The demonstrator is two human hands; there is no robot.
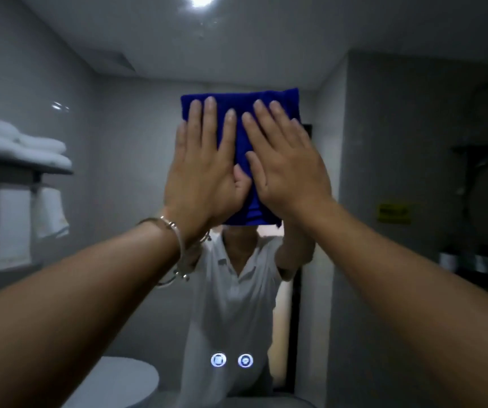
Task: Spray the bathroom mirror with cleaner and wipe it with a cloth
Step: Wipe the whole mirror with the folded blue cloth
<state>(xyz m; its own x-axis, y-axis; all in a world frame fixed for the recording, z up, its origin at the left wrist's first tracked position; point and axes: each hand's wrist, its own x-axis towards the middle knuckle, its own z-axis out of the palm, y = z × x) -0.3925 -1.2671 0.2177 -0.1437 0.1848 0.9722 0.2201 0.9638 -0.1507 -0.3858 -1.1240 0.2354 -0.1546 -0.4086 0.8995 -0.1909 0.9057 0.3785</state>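
Head view, two hands (207, 172) (287, 169), one cloth (281, 104)

— Up on the left?
— Folded white towels (31, 145) stacked on a shelf (22, 168), hanging towels (7, 228) just beneath.
— And to the right?
— Yellow sign (394, 212) on the grey wall (lettering too blurred to read). Overhead, a glowing ceiling light (200, 0).

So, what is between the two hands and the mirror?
The folded blue cloth; the left hand and right hand press it on the mirror, head view.
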